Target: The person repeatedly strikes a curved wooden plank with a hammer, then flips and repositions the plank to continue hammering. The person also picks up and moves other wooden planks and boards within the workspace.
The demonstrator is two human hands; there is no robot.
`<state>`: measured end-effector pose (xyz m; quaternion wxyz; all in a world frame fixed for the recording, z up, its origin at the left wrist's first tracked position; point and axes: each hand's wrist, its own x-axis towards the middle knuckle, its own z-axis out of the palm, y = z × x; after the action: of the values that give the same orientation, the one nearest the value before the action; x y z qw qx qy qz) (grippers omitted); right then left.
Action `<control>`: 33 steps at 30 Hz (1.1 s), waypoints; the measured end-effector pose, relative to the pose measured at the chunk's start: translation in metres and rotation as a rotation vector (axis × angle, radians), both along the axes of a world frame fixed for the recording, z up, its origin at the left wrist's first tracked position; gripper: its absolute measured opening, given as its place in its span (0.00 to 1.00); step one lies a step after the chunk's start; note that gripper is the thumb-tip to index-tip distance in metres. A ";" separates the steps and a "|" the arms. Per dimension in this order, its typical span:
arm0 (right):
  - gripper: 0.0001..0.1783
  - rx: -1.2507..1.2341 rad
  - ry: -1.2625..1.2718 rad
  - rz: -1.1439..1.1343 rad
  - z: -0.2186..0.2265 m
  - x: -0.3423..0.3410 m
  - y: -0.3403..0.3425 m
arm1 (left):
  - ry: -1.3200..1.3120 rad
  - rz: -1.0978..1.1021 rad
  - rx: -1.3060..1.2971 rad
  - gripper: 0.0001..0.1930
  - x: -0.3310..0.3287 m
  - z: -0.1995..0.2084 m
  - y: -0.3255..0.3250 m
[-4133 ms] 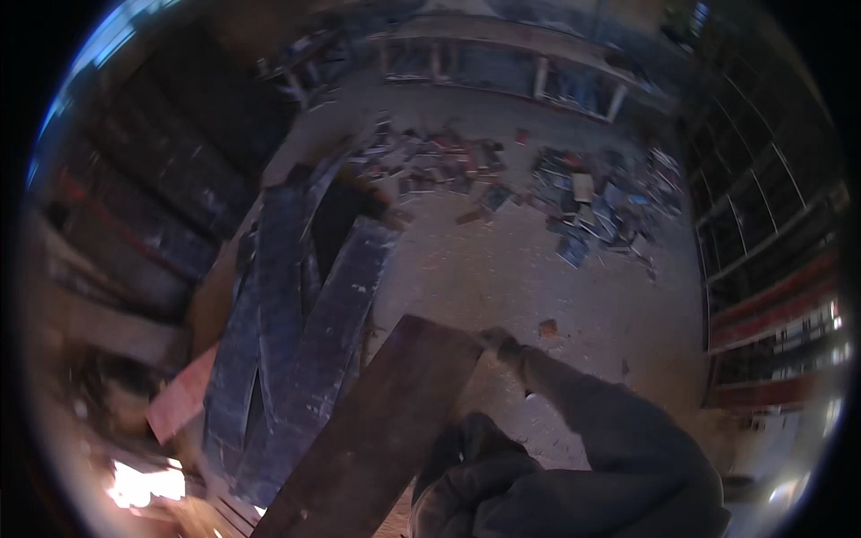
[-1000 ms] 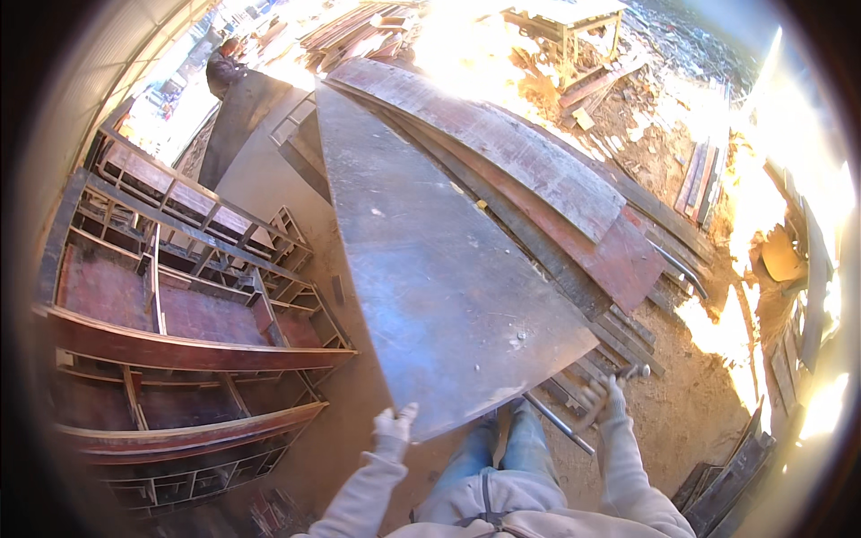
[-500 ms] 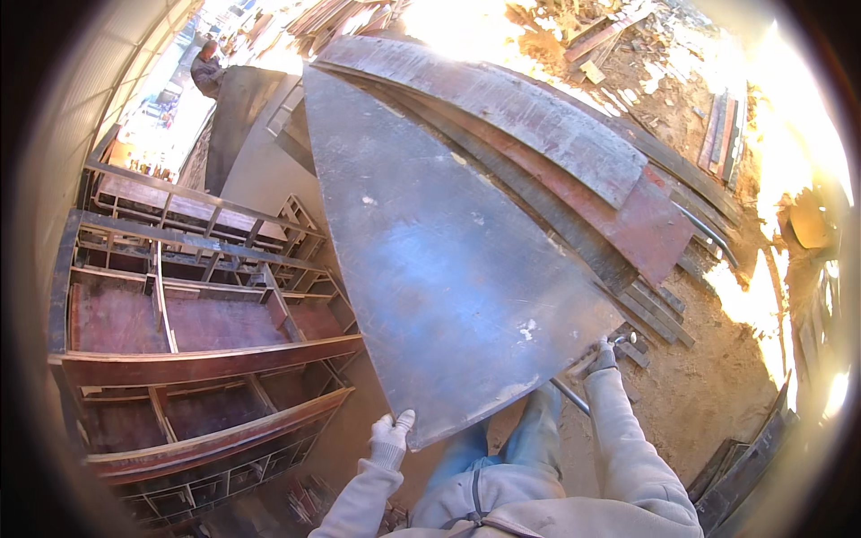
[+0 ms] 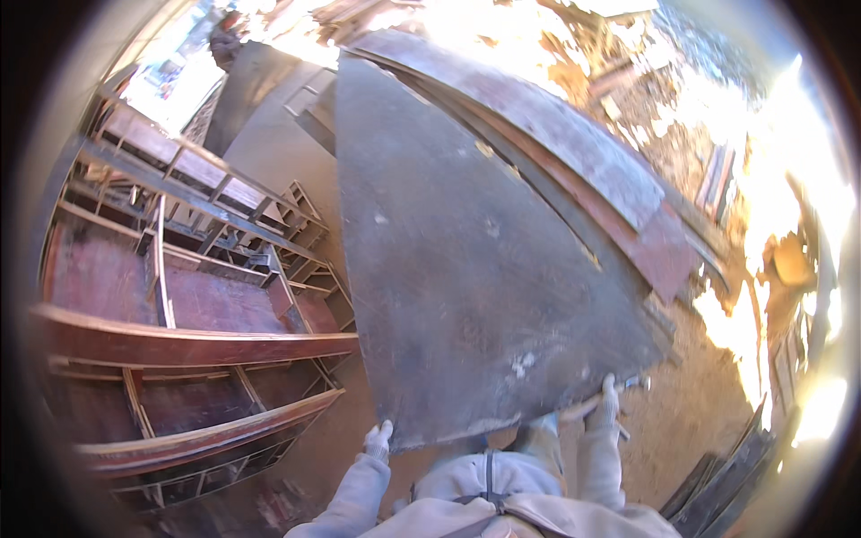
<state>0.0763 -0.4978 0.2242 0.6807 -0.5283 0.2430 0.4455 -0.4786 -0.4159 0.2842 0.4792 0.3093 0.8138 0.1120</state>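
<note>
A large dark sheet panel point(image 4: 484, 260), scuffed and with pale spots, stretches from my body toward the far end of a pile of boards. My gloved left hand point(image 4: 379, 438) is closed on its near left corner, the thumb on top. My gloved right hand point(image 4: 609, 399) grips the near edge close to the right corner. A rod-like tool point(image 4: 578, 411) with a pale handle shows by the right hand; its kind is blurred. The hands' undersides are hidden.
On the left stand reddish-brown wooden frames point(image 4: 197, 350) with open compartments. Stacked, bowed boards point(image 4: 538, 134) lie along the panel's right side. A person point(image 4: 224, 40) is at the far left beside another dark sheet point(image 4: 247, 94). Dark boards point(image 4: 726, 475) lie at lower right.
The panel's near edge has shifted right and covers more of the stacked boards. My right hand sits lower in the picture, my left slightly left and down. The whole view has turned a little.
</note>
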 end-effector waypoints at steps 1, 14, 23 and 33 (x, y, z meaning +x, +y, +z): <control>0.39 0.041 -0.040 -0.021 0.016 -0.019 -0.006 | -0.008 0.046 -0.026 0.33 -0.019 -0.013 -0.003; 0.34 -0.183 -0.175 0.116 0.133 -0.126 -0.007 | -0.063 0.257 -0.299 0.54 -0.084 -0.100 0.028; 0.27 -0.010 -0.303 0.251 0.149 -0.089 0.031 | -0.138 0.230 -0.232 0.52 -0.033 -0.112 0.056; 0.30 -0.196 -0.282 0.231 0.154 -0.082 0.091 | -0.187 0.185 -0.259 0.49 -0.005 -0.128 0.112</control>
<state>-0.0054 -0.4069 0.3783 0.5976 -0.6736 0.1256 0.4164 -0.4832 -0.3038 0.1560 0.5762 0.1570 0.7983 0.0780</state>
